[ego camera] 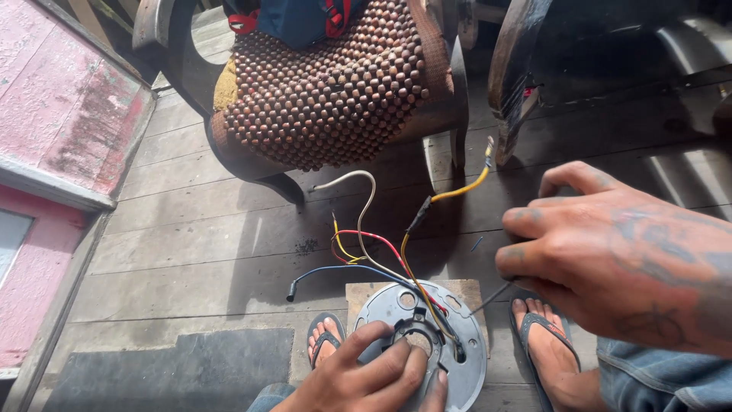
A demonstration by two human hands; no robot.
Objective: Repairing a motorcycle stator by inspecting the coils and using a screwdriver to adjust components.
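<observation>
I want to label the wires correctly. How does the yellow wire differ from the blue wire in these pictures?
The yellow wire rises up and to the right, ending in the air near a chair leg; the blue wire runs left, low over the floor boards. The yellow wire's tip looks bare and pale, the blue wire's tip carries a dark cap. Both lead back to the round metal plate, which the left hand touches.
</observation>
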